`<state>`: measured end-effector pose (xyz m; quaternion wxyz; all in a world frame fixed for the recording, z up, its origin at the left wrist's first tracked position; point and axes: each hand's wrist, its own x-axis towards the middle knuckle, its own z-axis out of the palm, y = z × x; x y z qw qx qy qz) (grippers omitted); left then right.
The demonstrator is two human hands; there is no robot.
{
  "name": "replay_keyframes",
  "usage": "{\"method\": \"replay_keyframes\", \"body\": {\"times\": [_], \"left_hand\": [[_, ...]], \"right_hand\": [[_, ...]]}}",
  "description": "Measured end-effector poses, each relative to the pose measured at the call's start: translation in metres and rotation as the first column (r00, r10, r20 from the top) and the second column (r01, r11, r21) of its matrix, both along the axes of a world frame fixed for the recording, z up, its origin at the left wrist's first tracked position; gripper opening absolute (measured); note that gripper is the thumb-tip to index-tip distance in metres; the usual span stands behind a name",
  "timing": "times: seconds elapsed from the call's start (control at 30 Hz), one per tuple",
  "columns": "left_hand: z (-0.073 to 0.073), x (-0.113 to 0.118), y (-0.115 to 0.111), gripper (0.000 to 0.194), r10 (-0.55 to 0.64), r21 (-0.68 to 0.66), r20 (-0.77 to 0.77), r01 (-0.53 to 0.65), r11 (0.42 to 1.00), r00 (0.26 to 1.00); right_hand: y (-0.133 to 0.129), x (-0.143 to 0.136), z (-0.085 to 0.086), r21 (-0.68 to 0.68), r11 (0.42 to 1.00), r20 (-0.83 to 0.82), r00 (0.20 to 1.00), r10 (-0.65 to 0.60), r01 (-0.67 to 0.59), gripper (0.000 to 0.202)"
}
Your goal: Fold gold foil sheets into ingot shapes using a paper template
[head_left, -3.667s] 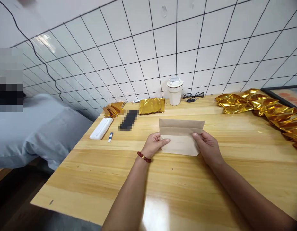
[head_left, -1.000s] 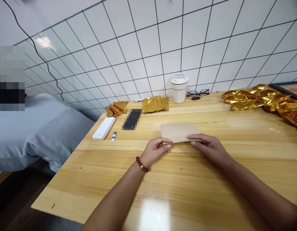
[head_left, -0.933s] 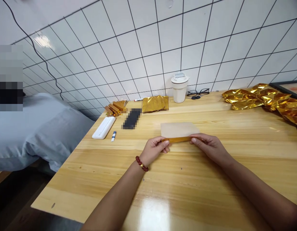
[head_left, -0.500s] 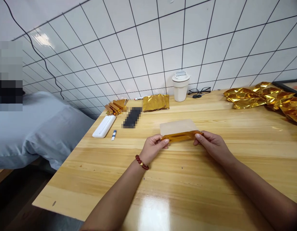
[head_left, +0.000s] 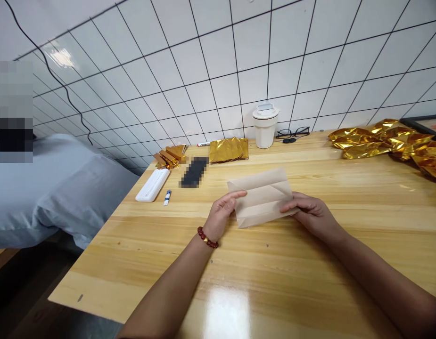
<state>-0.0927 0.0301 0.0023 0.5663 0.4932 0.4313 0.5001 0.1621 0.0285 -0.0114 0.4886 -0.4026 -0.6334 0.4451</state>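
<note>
A creased sheet of paper (head_left: 262,197), its pale beige side showing, lies opened out between my two hands over the wooden table (head_left: 161,263). Fold lines run across it, with slanted creases at its corners. My left hand (head_left: 223,212), with a dark red bead bracelet (head_left: 207,238) at the wrist, holds the sheet's left edge, its index finger over the paper. At the right edge my right hand (head_left: 308,212) grips the sheet, fingers on top of the paper.
Along the back are gold strips (head_left: 170,156), a pen (head_left: 203,144), a gold foil stack (head_left: 228,150), a white cup (head_left: 265,126), glasses (head_left: 293,133) and gold foil shapes (head_left: 390,141). At left are a white box (head_left: 152,185), small tube (head_left: 167,197), blurred dark object (head_left: 194,172) and a person's sleeve (head_left: 72,188).
The gold edge that was folded up toward me is no longer seen. The sheet has opened out, showing its beige creased side. Both hands have shifted only slightly.
</note>
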Motion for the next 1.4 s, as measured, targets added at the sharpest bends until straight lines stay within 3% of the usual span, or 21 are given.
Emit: {"method": "replay_keyframes", "body": {"times": [0.1,0.23,0.33,0.53,0.63,0.73,0.8,0.87,1.03,1.2,1.4], "left_hand": [[-0.004,-0.001,0.003,0.046,0.015,0.026,0.027,-0.016,1.000,1.000],[-0.003,0.000,0.004,0.034,0.091,0.034,0.041,-0.093,0.995,0.995],[-0.001,0.000,0.002,0.029,0.072,0.040,-0.010,-0.071,0.997,0.997],[-0.003,-0.003,0.000,0.024,-0.027,0.044,-0.055,0.030,0.999,0.998],[-0.003,-0.003,-0.001,0.025,-0.062,0.014,-0.045,0.063,0.998,0.997],[-0.001,0.001,0.000,0.041,-0.057,-0.007,0.041,0.057,0.998,0.998],[0.000,0.005,0.002,0.067,-0.001,-0.018,0.131,0.004,1.000,0.991],[0.000,0.007,0.003,0.075,0.037,-0.045,0.165,-0.030,0.999,0.986],[-0.002,0.007,0.000,0.040,-0.061,-0.133,0.010,0.062,0.989,0.998],[-0.002,0.006,-0.001,0.038,-0.091,-0.115,-0.012,0.089,0.989,0.996],[-0.003,0.007,0.000,0.036,-0.063,-0.103,0.011,0.064,0.993,0.998]], "right_hand": [[0.000,0.001,0.000,-0.012,0.997,-0.071,0.995,-0.073,0.073,0.009],[0.002,0.004,-0.002,-0.084,0.982,-0.163,0.970,-0.180,0.168,0.023],[0.005,0.005,-0.004,-0.120,0.970,-0.169,0.958,-0.232,0.214,0.032],[0.005,0.002,-0.005,-0.133,0.980,-0.144,0.975,-0.169,0.150,0.058],[0.004,0.001,-0.007,-0.118,0.985,-0.070,0.988,-0.137,0.128,0.051],[0.004,0.002,-0.008,-0.101,0.987,-0.012,0.991,-0.130,0.129,0.032],[0.004,0.002,-0.008,-0.092,0.986,-0.026,0.990,-0.141,0.138,0.029],[0.004,0.002,-0.006,-0.097,0.984,-0.056,0.987,-0.153,0.147,0.028],[0.003,0.002,0.000,-0.132,0.974,-0.146,0.968,-0.205,0.187,0.038],[0.008,0.006,0.000,-0.190,0.941,-0.237,0.918,-0.320,0.279,0.045],[0.010,0.008,-0.002,-0.190,0.947,-0.218,0.930,-0.297,0.258,0.046]]}}
